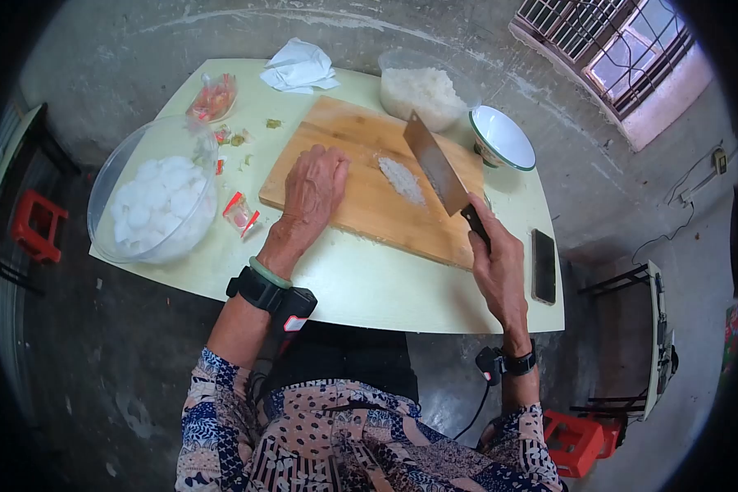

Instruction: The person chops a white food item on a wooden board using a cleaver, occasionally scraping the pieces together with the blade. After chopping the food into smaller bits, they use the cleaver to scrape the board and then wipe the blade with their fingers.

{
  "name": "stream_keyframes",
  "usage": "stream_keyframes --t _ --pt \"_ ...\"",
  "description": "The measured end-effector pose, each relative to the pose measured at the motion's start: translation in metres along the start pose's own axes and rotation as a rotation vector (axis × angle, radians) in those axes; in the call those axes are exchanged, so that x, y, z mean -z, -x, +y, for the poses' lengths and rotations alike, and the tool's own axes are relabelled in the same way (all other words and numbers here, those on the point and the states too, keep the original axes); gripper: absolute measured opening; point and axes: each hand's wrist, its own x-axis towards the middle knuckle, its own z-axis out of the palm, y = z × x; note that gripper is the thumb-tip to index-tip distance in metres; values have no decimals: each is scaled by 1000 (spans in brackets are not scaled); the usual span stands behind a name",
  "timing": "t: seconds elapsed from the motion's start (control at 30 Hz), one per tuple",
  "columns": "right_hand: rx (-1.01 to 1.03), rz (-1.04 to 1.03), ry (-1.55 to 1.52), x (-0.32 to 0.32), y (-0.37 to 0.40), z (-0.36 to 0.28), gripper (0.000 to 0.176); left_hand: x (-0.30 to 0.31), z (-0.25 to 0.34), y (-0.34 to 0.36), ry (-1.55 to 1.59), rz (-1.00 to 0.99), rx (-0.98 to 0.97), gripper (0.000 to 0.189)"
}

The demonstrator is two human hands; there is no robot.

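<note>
My right hand (498, 261) is closed around the black handle of a cleaver (436, 166), its broad blade held tilted at the right part of a wooden cutting board (353, 135). Just left of the blade lies a small pile of finely chopped whitish food (401, 180). On the board's left side rests my left hand (313, 184), fingers curled in and pressed together, apart from the pile. Nothing shows in it, though its fingertips are partly hidden.
A clear bowl of white rounded pieces (160, 205) stands left, near torn red-and-clear wrappers (240, 215). Behind are a bag of reddish items (213, 100), white paper (299, 66) and a tub of shredded white food (422, 92). An enamel-like bowl (504, 138) and a phone (543, 266) sit right.
</note>
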Motion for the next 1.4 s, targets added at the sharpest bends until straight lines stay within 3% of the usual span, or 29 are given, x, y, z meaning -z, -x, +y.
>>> stream_keyframes --t 0.2,0.37,0.5,0.67,0.83,1.07,1.13,1.33,1.4 --pt "-162 -42 39 8 19 -6 57 0 0 2 11 27 -11 9" --pt "7 67 67 -1 37 -6 55 -1 1 -1 17 45 -20 8" --pt "-47 19 -55 -18 39 -24 54 1 -1 3 16 47 -36 8" --pt "61 78 -103 -30 19 -23 58 -2 -3 -1 -4 16 12 8" --pt "69 -9 39 -26 4 -22 64 -3 -3 -3 3 38 -15 9" --pt "68 57 20 -28 -3 -16 63 2 1 -2 25 29 -18 9" --pt "91 -28 55 -31 -7 -11 62 -1 1 -1 29 28 -26 9" --pt "138 84 -25 -32 -8 -16 64 -1 -3 -3 26 45 -35 10" --pt "137 33 21 -33 -9 -8 64 -2 -1 -1 17 31 -40 10"
